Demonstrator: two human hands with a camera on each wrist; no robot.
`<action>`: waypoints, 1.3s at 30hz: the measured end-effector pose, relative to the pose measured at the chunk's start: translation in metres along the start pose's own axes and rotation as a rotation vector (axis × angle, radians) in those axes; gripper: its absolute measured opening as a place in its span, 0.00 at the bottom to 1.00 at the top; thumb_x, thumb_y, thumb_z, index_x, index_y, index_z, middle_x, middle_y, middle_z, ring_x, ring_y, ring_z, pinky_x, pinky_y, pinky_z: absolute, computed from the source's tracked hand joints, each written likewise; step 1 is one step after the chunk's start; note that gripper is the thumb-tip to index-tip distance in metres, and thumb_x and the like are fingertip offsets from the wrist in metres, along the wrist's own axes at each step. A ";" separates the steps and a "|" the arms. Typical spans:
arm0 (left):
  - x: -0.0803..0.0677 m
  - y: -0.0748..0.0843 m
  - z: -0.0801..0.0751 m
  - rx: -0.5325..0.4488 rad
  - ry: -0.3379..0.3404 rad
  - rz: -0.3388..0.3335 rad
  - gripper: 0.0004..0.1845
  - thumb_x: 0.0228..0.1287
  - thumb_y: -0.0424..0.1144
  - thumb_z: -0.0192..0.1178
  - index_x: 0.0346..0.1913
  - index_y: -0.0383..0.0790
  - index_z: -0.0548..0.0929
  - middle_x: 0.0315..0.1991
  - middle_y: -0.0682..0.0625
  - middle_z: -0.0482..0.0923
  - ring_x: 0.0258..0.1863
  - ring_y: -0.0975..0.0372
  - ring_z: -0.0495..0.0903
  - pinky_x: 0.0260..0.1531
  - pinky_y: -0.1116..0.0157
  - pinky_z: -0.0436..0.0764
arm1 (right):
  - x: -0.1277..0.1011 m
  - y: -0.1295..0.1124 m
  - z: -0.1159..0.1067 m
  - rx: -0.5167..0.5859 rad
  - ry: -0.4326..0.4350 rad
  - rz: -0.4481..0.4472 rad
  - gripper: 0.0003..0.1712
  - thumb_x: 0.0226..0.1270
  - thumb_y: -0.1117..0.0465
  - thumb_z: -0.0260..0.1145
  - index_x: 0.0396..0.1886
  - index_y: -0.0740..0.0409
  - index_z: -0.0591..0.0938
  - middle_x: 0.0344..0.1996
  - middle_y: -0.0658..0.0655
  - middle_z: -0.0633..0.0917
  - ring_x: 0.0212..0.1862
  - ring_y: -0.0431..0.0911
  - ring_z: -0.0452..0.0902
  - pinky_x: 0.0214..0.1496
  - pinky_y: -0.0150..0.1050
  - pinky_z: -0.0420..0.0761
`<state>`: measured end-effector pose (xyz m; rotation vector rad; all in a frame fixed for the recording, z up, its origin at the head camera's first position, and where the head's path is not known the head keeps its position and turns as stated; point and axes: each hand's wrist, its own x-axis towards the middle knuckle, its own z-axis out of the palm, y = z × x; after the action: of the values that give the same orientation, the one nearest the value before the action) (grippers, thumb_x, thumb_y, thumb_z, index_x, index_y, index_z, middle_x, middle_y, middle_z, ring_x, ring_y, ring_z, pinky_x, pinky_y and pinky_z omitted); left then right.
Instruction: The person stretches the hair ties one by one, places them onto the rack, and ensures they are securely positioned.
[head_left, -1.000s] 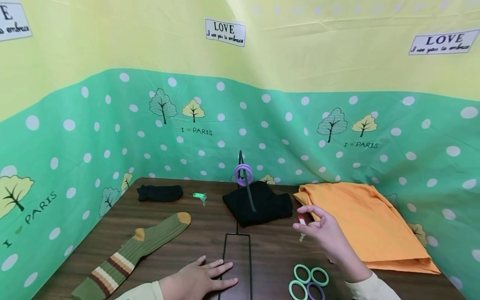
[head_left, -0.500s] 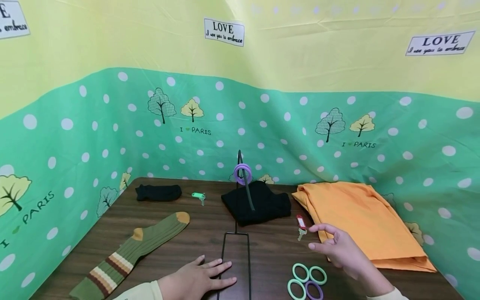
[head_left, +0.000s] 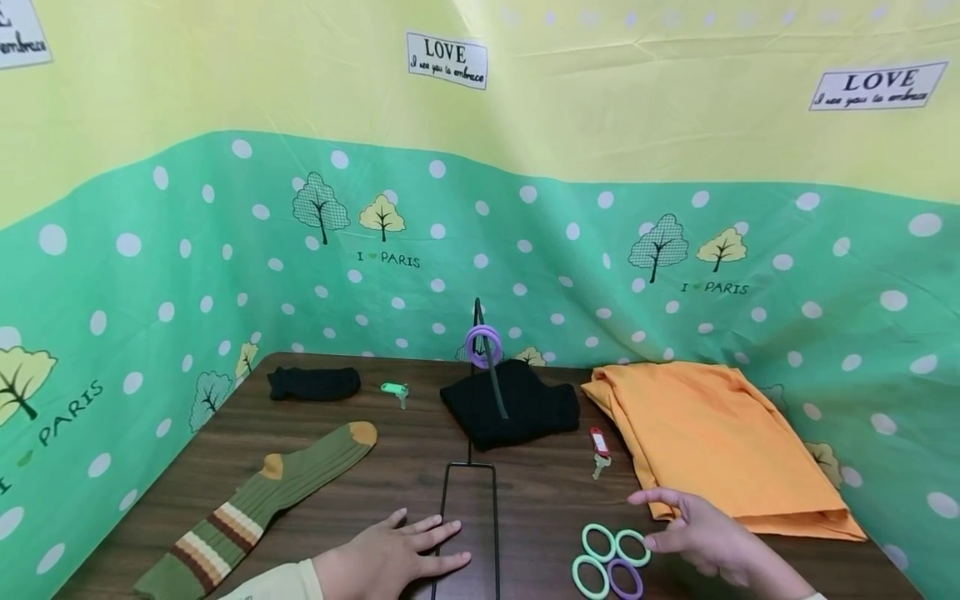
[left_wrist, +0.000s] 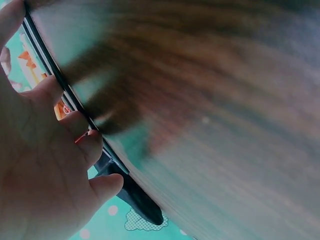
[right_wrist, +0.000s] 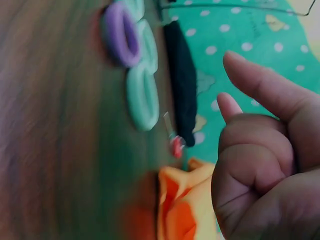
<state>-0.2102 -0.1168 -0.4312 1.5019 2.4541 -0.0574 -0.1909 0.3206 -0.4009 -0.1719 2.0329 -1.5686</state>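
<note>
While one purple ring (head_left: pixel 483 345) hangs on the wire stand (head_left: pixel 480 400) (four rings (head_left: pixel 609 562) remain), the empty, loosely open right hand (head_left: pixel 701 537) nears them, the left hand (head_left: pixel 390 557) pressing flat on its base.

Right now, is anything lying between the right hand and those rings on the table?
Nothing visible does. The right hand hovers just right of the rings, fingertips close to the nearest green one, with only bare table between them.

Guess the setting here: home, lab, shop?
Likely a staged tabletop recording booth, not a lived-in room: printed green polka-dot cloth walls off a wooden table, and unrelated props lie spread on it: striped sock, hair ties, folded orange cloth.
</note>
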 end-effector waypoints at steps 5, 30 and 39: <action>0.000 0.000 -0.001 -0.002 -0.010 -0.004 0.38 0.60 0.68 0.44 0.71 0.68 0.45 0.74 0.55 0.46 0.72 0.59 0.53 0.57 0.47 0.69 | 0.001 0.016 -0.007 0.045 -0.112 0.024 0.38 0.59 0.67 0.63 0.64 0.73 0.54 0.11 0.41 0.63 0.11 0.35 0.48 0.12 0.26 0.53; 0.001 0.001 0.000 -0.031 -0.002 -0.019 0.38 0.59 0.69 0.44 0.71 0.69 0.45 0.74 0.56 0.46 0.71 0.58 0.53 0.57 0.46 0.68 | 0.015 0.030 0.000 -0.040 -0.008 0.087 0.25 0.52 0.68 0.65 0.51 0.65 0.69 0.10 0.42 0.64 0.10 0.33 0.49 0.11 0.25 0.54; 0.000 0.001 -0.001 -0.039 -0.012 -0.022 0.38 0.59 0.68 0.45 0.71 0.69 0.45 0.74 0.56 0.45 0.72 0.59 0.53 0.57 0.46 0.67 | 0.016 0.023 0.004 -0.001 -0.028 0.071 0.25 0.55 0.65 0.65 0.52 0.65 0.67 0.10 0.42 0.64 0.10 0.33 0.50 0.11 0.25 0.56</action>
<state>-0.2100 -0.1160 -0.4302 1.4551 2.4484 -0.0225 -0.1969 0.3181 -0.4286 -0.1206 1.9969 -1.5138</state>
